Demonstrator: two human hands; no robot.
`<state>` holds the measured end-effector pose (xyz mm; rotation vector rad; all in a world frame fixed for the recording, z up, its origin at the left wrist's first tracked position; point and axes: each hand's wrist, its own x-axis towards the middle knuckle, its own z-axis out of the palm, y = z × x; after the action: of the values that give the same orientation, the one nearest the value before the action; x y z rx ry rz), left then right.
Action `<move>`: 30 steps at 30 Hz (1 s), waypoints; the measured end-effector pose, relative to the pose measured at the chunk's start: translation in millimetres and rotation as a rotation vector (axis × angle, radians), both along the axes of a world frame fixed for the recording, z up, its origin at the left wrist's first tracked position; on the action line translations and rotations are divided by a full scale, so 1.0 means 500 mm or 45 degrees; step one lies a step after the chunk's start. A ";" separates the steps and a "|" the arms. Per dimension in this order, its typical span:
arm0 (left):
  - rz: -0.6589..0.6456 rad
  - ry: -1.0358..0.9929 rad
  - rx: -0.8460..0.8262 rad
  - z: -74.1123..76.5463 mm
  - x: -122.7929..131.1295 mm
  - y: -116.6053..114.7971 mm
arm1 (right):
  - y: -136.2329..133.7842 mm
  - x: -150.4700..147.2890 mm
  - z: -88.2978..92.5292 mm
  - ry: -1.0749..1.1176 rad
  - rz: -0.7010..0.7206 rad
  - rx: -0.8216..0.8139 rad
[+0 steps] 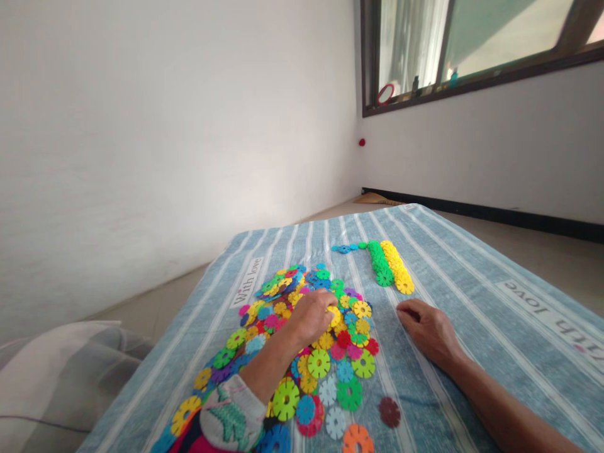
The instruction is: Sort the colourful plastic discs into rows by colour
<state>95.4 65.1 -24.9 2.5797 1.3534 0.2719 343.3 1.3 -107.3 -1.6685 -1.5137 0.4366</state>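
My left hand [312, 318] is over a spread heap of colourful notched plastic discs [319, 363]. Its fingers are pinched at a yellow snowflake disc [334, 316], which sticks out beside the fingertips. My right hand [428, 328] rests on the striped cloth to the right of the heap, its fingers curled in and nothing visible in them. Beyond it lie a row of overlapping green discs [381, 267] and a row of yellow discs [397, 269], side by side. A short line of blue discs [344, 249] runs left from the green row.
A blue and white striped cloth [453, 264] covers the table. A dark red disc [389, 412] and an orange disc [357, 438] lie at the heap's near edge. White walls and a window [500, 38] stand behind; grey-white fabric [70, 371] is at the left.
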 end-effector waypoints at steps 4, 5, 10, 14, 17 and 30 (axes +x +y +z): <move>-0.021 0.063 -0.018 -0.002 0.000 0.003 | 0.001 0.000 0.001 0.008 0.002 -0.019; -0.023 0.075 -0.025 -0.002 -0.001 0.003 | 0.001 0.000 0.001 0.011 0.002 -0.026; -0.009 0.084 -0.058 0.001 -0.013 -0.002 | 0.001 0.001 0.002 0.020 -0.001 -0.028; 0.048 0.055 -0.093 0.012 -0.026 -0.011 | 0.002 0.001 0.001 0.020 0.001 -0.013; 0.097 0.012 -0.149 0.021 -0.038 -0.015 | 0.002 0.002 0.000 0.019 0.004 -0.014; 0.182 -0.301 -0.422 0.046 -0.081 0.001 | 0.004 0.003 -0.002 -0.005 0.014 -0.020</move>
<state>54.7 65.5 -1.8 2.1140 1.3667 0.3323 345.0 3.1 -108.1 -1.6750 -1.5266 0.4518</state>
